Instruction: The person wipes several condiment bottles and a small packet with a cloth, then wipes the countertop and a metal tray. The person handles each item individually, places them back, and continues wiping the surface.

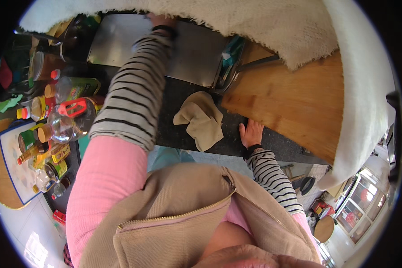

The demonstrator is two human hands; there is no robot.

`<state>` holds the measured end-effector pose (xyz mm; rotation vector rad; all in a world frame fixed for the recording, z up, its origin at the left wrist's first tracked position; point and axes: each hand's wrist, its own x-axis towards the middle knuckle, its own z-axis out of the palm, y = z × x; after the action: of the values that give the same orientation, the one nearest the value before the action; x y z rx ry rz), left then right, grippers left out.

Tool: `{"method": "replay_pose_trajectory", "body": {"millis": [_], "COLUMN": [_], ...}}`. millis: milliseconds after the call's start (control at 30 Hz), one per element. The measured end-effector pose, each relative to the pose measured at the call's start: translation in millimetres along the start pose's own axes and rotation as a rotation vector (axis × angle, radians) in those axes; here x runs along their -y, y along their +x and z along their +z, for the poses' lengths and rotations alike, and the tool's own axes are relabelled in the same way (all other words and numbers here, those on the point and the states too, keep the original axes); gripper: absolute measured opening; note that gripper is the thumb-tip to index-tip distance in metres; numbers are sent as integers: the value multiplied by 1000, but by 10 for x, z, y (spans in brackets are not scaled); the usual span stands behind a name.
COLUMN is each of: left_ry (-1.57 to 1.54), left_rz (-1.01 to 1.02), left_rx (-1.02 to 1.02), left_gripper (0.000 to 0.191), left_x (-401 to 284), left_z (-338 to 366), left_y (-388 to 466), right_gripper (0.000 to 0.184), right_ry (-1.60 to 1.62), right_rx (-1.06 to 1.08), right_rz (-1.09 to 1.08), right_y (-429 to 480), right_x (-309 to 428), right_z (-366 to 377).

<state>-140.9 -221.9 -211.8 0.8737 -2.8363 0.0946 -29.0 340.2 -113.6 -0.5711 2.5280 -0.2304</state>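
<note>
My left hand (162, 21) reaches to the far edge of a stainless steel panel (197, 50) set on the dark countertop. White fleecy material hangs over that spot, so its fingers are partly hidden and I cannot tell what they hold. Near the counter's front edge, my right hand (252, 134) rests on the dark countertop (232, 134), thumb apart. Its fingertips meet the edge of a large wooden board (288, 97); nothing shows in the palm. Between the two arms lies a crumpled beige cloth (202, 120).
Clear plastic bottles, including a big jug with a red handle (72, 117), crowd the left. Beyond them is a blue-edged white board (15, 160). White fleecy material (271, 23) covers the top of the view. A window (361, 204) is at lower right.
</note>
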Motion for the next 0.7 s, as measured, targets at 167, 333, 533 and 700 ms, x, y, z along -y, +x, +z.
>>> {"method": "replay_pose_trajectory", "body": {"millis": [167, 333, 533, 700], "left_ry": [-144, -245, 187, -209], "left_rz": [298, 464, 60, 191], "left_rx": [210, -20, -10, -68], "left_gripper": [27, 21, 18, 19], "left_x": [-1614, -838, 602, -1413], "left_z": [-72, -78, -2, -284], "left_y": [-321, -257, -8, -416], "right_gripper": [73, 73, 72, 72], "right_ry": [-128, -107, -57, -121], "right_rx": [-128, -79, -89, -106], "right_rz": [-110, -80, -88, -104], "right_y": [65, 57, 60, 55], "right_x": [-2, -45, -91, -56], "right_z": [17, 43, 66, 64]}}
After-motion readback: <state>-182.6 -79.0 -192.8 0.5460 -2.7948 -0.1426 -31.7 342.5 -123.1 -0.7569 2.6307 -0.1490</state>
